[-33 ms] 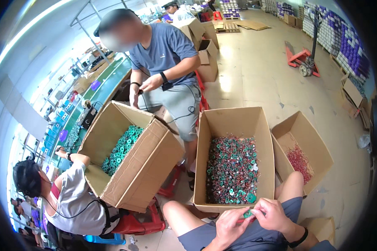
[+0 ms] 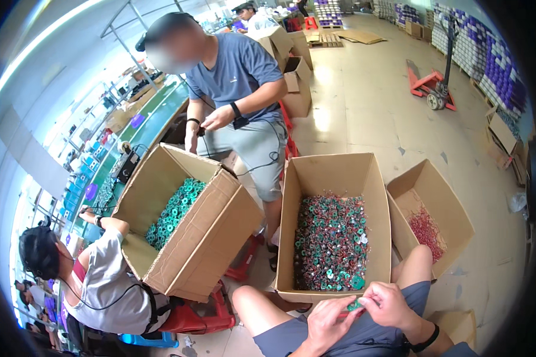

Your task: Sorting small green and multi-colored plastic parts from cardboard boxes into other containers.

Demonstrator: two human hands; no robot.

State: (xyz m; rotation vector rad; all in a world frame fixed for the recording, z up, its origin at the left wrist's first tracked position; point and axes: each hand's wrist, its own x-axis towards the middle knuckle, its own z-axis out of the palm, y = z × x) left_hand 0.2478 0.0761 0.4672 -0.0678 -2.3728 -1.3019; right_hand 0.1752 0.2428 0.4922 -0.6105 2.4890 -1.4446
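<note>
My left hand (image 2: 329, 321) and my right hand (image 2: 390, 304) meet over my lap, and both pinch one small green ring coil (image 2: 355, 306) between their fingertips. Just ahead of my knees stands an open cardboard box (image 2: 333, 172) filled with several green and copper-red wound coils (image 2: 330, 241). To my right, a smaller open box (image 2: 452, 208) holds a heap of red wire parts (image 2: 426, 229).
At left a large tilted box (image 2: 211, 238) holds green rings (image 2: 175, 211). A person in a blue shirt (image 2: 238, 71) stands behind it; another in a white shirt (image 2: 104, 279) sits beside it. A red pallet jack (image 2: 432, 89) stands on the far floor.
</note>
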